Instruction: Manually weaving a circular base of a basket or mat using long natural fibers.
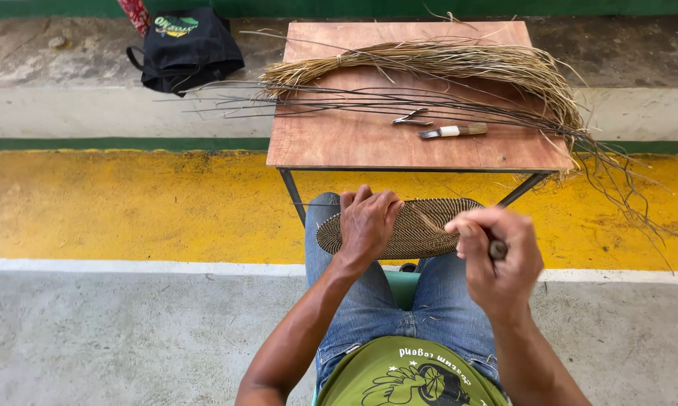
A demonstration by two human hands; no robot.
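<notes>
At the centre of the frame, a flat oval woven mat [418, 225] lies across the person's knees, just below the table [354, 143]. The left hand [367, 224] rests on the mat's left half, fingers curled over its far edge in a holding grip. The right hand [497, 259], lower right of centre, is closed in a tight grip around a small dark tool handle [498, 249]. On the table lie a bundle of straw [459, 64], thin dark rods [339, 98], small pliers [412, 117] and a knife [452, 131]. A black bag [185, 46] sits upper left.

black bag [186, 46] | small wooden table [354, 139] | pliers [412, 117] | brush [452, 131]
</notes>
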